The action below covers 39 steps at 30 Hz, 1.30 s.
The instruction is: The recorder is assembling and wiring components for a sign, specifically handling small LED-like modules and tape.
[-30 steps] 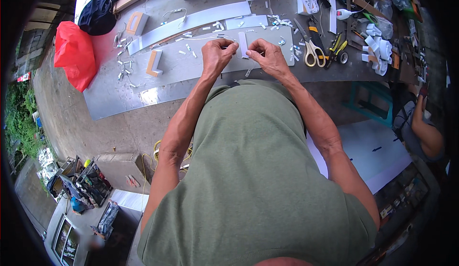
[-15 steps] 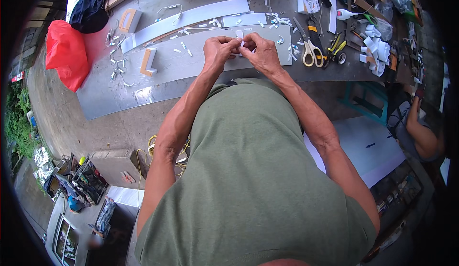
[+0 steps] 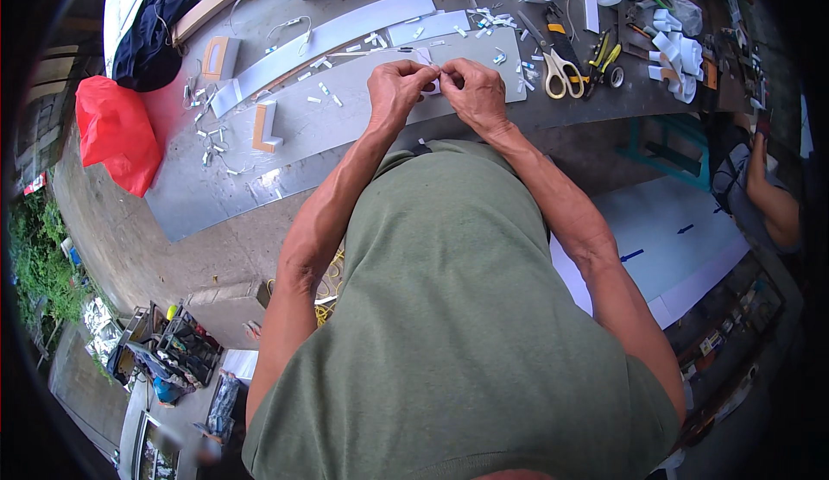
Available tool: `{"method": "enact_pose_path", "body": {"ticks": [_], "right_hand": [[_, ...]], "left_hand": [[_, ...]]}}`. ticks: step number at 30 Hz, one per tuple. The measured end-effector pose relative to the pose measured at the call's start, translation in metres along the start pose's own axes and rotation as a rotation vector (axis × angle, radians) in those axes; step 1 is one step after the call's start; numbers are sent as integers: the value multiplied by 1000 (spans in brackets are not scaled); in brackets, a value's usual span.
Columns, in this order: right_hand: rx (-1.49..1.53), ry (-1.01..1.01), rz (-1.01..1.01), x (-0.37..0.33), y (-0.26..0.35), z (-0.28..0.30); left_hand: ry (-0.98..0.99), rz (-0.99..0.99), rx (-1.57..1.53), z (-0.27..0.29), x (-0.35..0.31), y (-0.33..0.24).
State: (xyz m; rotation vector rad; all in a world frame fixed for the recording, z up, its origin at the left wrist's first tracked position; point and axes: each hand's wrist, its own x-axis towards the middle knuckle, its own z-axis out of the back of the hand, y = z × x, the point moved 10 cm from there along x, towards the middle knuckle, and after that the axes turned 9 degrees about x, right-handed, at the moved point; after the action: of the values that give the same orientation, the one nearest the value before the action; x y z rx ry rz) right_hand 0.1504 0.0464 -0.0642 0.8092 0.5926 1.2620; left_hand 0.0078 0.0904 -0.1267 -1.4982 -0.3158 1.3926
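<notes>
Several small white modules lie loose on the grey sheet, so much seems left; what is done cannot be told. Left hand, grip pressed thumb to forefinger, any pinched item too small to tell; the white strip lies beneath and just beyond the fingertips, partly hidden; right hand meets it, likewise pressed together.

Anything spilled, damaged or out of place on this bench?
The red bag droops over the table's left edge, looking unsettled. Small white pieces lie scattered beside the left hand, rather untidily. No damage stands out.
</notes>
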Motion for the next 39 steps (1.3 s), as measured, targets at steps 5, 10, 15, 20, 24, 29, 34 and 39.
{"method": "enact_pose_path", "body": {"ticks": [5, 10, 15, 20, 24, 29, 34, 39], "right_hand": [[108, -75, -214, -3, -25, 12], [185, -65, -263, -2, -27, 21], [174, -71, -197, 1, -13, 29], [162, 12, -243, 1, -17, 22], [194, 48, -142, 6, -11, 2], [102, 127, 26, 18, -3, -18], [50, 184, 85, 19, -1, -30], [-45, 187, 145, 17, 5, -36]], "left_hand": [[-108, -203, 487, 13, -4, -27], [-131, -759, 846, 6, -5, -60], [-13, -867, 1018, -8, 3, -64], [-71, -803, 892, 2, 1, -54], [-232, -836, 668, 17, -13, -45], [-303, -621, 406, 39, -10, -26], [-253, -319, 261, 52, -4, -2], [-50, -67, -107, 51, 8, 20]]}}
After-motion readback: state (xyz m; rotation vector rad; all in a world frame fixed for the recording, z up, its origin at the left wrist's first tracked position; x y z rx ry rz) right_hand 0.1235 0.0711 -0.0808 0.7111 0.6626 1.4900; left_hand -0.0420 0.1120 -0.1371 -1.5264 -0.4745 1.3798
